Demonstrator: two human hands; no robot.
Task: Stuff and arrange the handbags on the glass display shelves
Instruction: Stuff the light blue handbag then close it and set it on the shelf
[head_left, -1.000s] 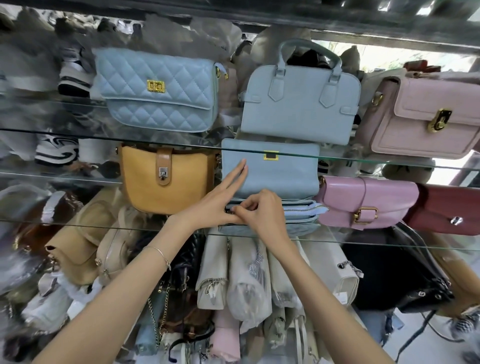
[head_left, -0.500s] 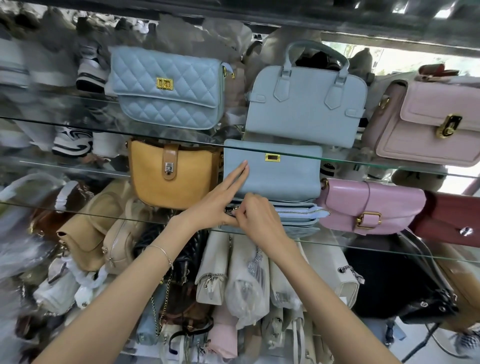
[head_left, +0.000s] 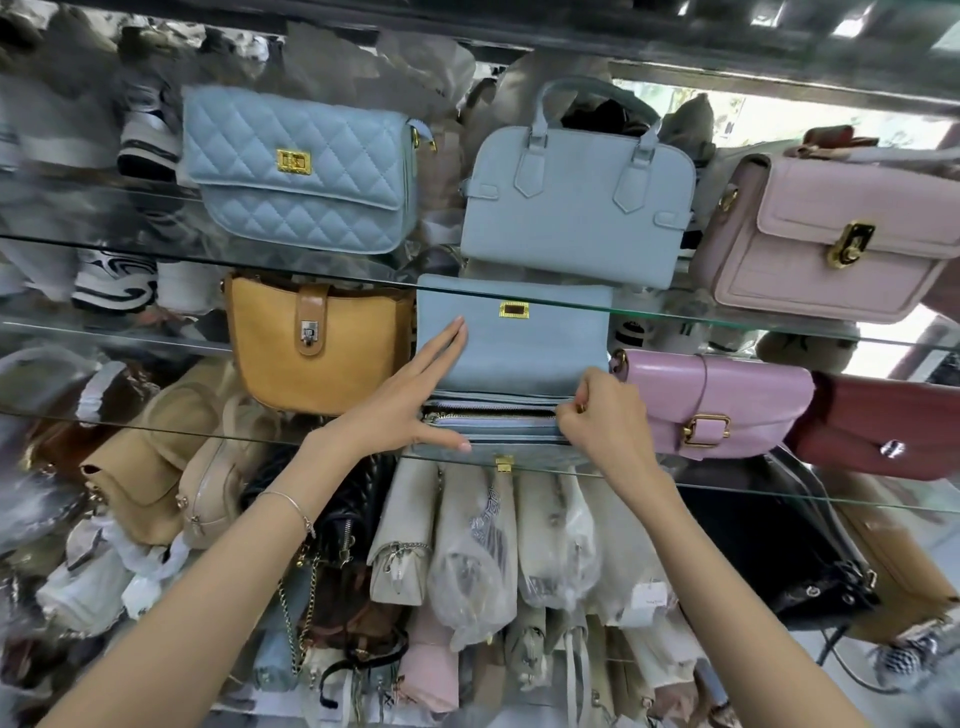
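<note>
**Progress.** The blue flap bag (head_left: 519, 353) stood on the middle glass shelf (head_left: 753, 490), between the mustard bag (head_left: 317, 353) and the pink bag (head_left: 717, 400). Its flap was turned up and its compartments were exposed. Stuffing could not be confirmed, as the interior was not visible. The neighbouring bags and the three on the shelf above, among them the quilted blue bag (head_left: 296, 171), sat upright and facing forward, so they were judged arranged. Left to do on this bag, by that judgement: finish the zip, lower the flap and square the bag up.

**Hands.** The left hand (head_left: 410, 410) lay flat against the left part of the flap. Its grip was apart, with straight fingers and the thumb along the lower front edge. The right hand (head_left: 602, 415) was at the bag's right end, its grip clamped on the zip pull (head_left: 580, 408).

**Change.** Half a second earlier the right hand pinched at the zip's left end, close to the left hand. It had since travelled to the right end. The left hand had kept its bracing position. Whether the zip had been closed or opened could not be told.
</note>
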